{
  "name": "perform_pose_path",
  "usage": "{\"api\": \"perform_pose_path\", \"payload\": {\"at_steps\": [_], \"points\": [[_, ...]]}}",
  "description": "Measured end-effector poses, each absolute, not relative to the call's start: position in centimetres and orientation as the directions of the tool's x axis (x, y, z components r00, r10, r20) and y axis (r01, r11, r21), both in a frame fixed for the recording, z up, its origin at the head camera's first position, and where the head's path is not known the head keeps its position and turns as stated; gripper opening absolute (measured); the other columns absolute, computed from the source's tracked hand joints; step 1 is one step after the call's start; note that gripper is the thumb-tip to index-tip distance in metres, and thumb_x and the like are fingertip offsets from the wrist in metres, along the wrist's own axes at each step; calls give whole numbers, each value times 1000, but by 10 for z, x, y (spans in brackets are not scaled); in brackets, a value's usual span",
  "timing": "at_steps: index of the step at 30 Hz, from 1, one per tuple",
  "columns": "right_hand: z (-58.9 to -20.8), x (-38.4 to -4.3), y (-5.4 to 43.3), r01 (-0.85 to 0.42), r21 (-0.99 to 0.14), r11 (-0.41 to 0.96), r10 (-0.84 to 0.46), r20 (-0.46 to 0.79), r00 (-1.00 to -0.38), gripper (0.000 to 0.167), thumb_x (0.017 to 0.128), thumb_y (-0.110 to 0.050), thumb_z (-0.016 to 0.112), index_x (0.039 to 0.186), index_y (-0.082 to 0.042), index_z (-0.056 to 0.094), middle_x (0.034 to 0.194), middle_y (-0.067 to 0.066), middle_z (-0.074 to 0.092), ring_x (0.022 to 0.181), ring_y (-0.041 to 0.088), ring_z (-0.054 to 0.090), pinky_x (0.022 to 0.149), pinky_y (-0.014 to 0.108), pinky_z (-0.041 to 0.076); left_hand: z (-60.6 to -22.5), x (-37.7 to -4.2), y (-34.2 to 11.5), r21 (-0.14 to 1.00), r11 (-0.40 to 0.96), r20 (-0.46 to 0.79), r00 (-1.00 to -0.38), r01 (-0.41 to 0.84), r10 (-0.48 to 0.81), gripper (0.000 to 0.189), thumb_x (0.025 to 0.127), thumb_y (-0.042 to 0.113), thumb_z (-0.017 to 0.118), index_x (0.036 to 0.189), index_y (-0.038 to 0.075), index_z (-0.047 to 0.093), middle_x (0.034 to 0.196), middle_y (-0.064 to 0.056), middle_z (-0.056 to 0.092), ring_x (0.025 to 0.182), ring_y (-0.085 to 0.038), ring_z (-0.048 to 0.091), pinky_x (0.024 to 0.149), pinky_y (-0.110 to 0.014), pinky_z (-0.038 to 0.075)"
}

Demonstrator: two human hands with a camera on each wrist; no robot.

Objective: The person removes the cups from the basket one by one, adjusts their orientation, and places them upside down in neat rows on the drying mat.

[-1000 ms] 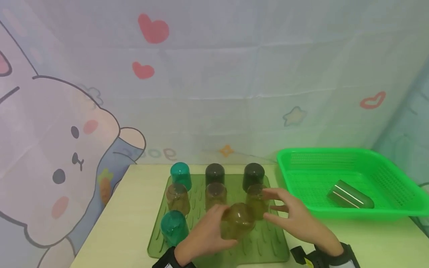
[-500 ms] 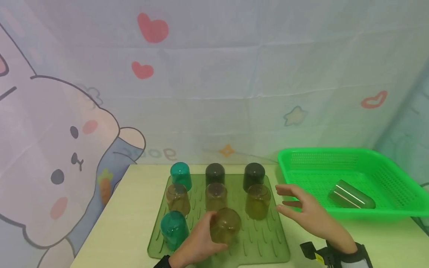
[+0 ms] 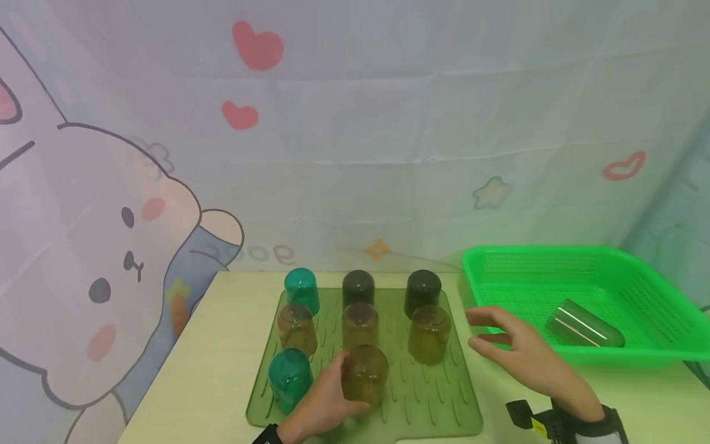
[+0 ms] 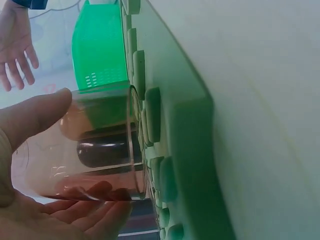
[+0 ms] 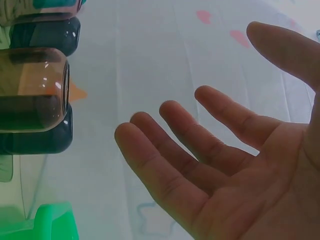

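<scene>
My left hand [image 3: 323, 398] grips an upside-down amber cup [image 3: 366, 376] in the front row of the green drying mat [image 3: 432, 410]. In the left wrist view, thumb and fingers wrap that see-through cup [image 4: 100, 145], its rim right at the mat's ridges. A teal cup [image 3: 290, 379] stands just left of the hand. Behind are three amber-brown cups, the right one [image 3: 429, 333] more yellow, then a teal cup [image 3: 302, 290] and two dark cups [image 3: 358, 288]. My right hand [image 3: 518, 351] hovers right of the mat, fingers spread and holding nothing, as the right wrist view also shows.
A bright green basket [image 3: 554, 250] stands at the right, with one clear greenish cup [image 3: 585, 324] lying on its side in it. The pale table [image 3: 188, 370] extends left of the mat. A printed curtain [image 3: 355, 142] hangs close behind the table.
The left hand has brought the amber cup leftward and down to the mat's front row. My right hand has drawn away to the right, off the cups.
</scene>
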State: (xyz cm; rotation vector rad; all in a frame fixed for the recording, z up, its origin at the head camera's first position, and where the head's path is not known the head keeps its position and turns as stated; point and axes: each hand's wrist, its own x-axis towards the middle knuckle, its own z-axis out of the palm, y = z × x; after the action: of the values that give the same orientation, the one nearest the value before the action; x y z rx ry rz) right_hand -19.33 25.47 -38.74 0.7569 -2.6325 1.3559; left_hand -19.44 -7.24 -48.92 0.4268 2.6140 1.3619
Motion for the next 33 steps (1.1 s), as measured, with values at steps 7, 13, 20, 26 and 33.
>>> {"api": "perform_pose_path", "payload": {"at_steps": [7, 13, 20, 26, 33], "points": [[-388, -192, 257, -472, -734, 489, -397, 295, -869, 38, 94, -16, 62, 128, -5, 51, 124, 13, 55, 105, 7, 58, 84, 28, 52, -492, -194, -75, 826, 535, -8, -946, 176, 324, 84, 68, 23, 86, 133, 0, 38, 117, -12, 55, 108, -31, 54, 86, -45, 46], [-390, -194, 260, -467, -722, 511, -402, 280, -872, 41, 93, -15, 62, 130, -3, 50, 124, 15, 55, 105, 12, 58, 83, 28, 52, -490, -196, -76, 837, 517, -5, -941, 182, 339, 82, 67, 25, 86, 132, 2, 40, 113, -8, 55, 103, -28, 56, 82, -44, 47], [-388, -196, 266, -471, -664, 580, -391, 280, -877, 38, 92, -15, 63, 126, -2, 53, 122, 13, 57, 104, 19, 60, 82, 29, 52, -473, -194, -76, 796, 586, -51, -947, 154, 319, 98, 72, 42, 80, 145, 3, 28, 137, -18, 42, 121, -35, 46, 92, -51, 42], [-379, -198, 276, -464, -530, 710, -406, 230, -884, 41, 92, -25, 65, 122, 0, 55, 119, 12, 59, 104, 30, 59, 80, 38, 53, -444, -188, -80, 719, 647, -10, -928, 251, 372, 93, 84, 51, 66, 150, 5, 19, 149, -19, 29, 133, -36, 33, 100, -53, 36], [-366, -204, 299, -501, -288, 816, -472, 169, -865, 41, 89, -33, 66, 117, -3, 60, 113, 10, 61, 100, 30, 60, 77, 44, 51, -415, -187, -86, 564, 723, -6, -874, 399, 486, 76, 92, 48, 58, 149, 9, 26, 150, -19, 24, 137, -37, 25, 104, -51, 32]]}}
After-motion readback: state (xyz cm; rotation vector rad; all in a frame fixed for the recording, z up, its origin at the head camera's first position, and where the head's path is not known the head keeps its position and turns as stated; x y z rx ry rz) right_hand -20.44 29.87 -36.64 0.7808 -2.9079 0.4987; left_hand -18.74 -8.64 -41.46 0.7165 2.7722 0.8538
